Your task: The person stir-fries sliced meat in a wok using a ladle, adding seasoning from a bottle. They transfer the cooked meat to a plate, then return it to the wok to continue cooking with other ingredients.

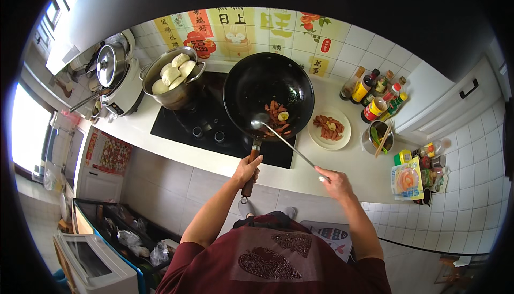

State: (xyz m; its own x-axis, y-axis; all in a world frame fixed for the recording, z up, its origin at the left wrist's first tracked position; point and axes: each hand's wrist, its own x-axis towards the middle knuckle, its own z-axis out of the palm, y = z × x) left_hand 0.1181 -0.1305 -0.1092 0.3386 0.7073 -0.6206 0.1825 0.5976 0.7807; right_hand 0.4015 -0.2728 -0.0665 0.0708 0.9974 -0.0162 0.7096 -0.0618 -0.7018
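My left hand grips the wooden handle of a black wok on the cooktop. Reddish-brown meat slices and a pale yellow-and-white piece lie low in the wok, on its right side. In my right hand is the long shaft of a metal ladle. Its bowl rests inside the wok near the handle, left of the slices. Just right of the wok, a cream plate carries more such slices with some pale pieces.
A steel pot of white steamed buns stands on the cooktop's left. Beyond it is a white cooker. Several sauce bottles, a utensil pot with chopsticks, and packaged food line the right counter.
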